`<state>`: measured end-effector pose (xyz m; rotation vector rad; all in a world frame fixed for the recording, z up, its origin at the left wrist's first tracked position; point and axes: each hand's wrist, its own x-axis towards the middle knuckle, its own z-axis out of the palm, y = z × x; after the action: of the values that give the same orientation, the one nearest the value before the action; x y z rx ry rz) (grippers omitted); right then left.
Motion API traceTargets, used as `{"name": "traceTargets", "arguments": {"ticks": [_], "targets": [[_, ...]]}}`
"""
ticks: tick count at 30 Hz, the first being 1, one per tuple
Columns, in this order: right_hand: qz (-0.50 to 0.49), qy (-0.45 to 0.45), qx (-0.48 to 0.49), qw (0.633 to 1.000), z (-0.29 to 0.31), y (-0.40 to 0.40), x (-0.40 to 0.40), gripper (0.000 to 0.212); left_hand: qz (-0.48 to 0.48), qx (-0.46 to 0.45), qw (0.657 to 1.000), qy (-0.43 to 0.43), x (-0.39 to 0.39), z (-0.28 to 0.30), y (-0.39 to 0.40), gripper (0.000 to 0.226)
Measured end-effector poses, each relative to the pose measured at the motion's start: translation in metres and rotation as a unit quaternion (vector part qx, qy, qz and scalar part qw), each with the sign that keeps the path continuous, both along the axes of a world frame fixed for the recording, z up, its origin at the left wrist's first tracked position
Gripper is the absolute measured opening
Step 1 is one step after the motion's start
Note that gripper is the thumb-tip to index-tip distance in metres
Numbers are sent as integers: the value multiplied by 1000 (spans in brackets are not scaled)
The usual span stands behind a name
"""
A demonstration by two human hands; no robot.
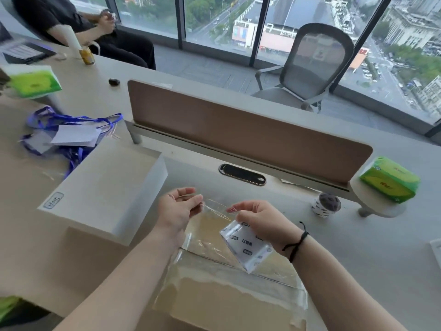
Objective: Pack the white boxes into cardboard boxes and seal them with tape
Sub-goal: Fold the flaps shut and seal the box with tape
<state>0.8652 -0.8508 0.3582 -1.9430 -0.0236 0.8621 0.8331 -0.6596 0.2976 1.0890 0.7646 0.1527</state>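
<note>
Tape stretched between my hands over the carton

Cardboard box (229, 304) sits nearest me at the desk's front edge, its top covered with clear tape that shines and wrinkles along the seam. Above it my right hand (260, 223) curls around a roll of tape (247, 244) in a white printed wrapper, fingers and thumb closed on it, a black cord tied at that wrist. A strip of clear tape (216, 207) runs from the roll across to my left hand (179, 209). That hand has its palm turned up and fingers loosely bent, the fingertips touching the strip's free end; I cannot tell whether they truly pinch it or whether it just sticks to them.

Just left of the carton, a white box (105, 189) lies flat on the desk (334, 235), a small label at its near corner. Right of my hands stands a small paper cup (325, 205), and beyond it a green tissue pack (390, 180) rests on a round shelf. Behind the white box lies a tangle of blue lanyards (69, 132) with white cards. A brown divider panel (238, 132) crosses the desk. Further left are another green tissue pack (33, 82) and a yellow can (87, 56). A person in black (78, 22) sits at the far left, and a grey mesh chair (307, 65) stands by the windows.
</note>
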Motion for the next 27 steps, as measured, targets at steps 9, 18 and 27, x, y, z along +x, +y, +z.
{"name": "traceTargets", "arguments": {"ticks": [9,18,27], "targets": [[50,-18,-43,998,-15,55,-5,26,69,83,994,35,-20,-29,39,16],[95,-43,-93,990,-21,82,-9,28,122,138,977,110,-31,-68,71,19],[38,31,-78,996,-6,61,4,33,-88,-95,979,159,-72,-109,92,28]]}}
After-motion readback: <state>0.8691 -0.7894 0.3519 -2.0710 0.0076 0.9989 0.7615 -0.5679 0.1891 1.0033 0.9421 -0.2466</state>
